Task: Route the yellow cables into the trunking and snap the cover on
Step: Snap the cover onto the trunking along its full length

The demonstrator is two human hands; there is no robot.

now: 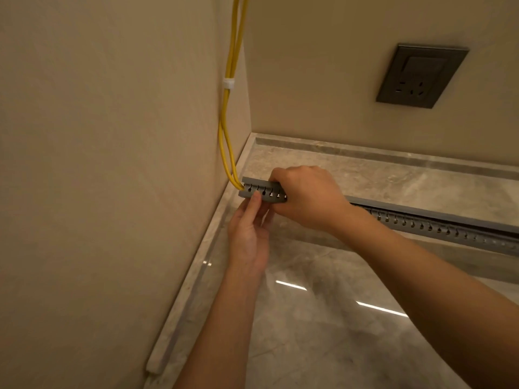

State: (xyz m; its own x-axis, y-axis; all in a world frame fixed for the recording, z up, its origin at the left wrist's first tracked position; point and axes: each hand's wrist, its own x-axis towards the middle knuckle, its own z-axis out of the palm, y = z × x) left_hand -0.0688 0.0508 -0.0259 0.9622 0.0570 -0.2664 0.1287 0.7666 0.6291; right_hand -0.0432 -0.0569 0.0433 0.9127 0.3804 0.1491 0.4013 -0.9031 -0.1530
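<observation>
Where two beige walls meet, a grey slotted plastic trunking lies on a polished grey marble surface. Its long axis runs along the back wall, with its left end pointing at the side wall.

- Two yellow cables, bound by a white clip, drop down the corner into that end.
- Right hand: curled over the trunking, gripping it.
- Left hand: straight fingers touching the slotted side.
- Dark grey wall socket: on the back wall.
</observation>
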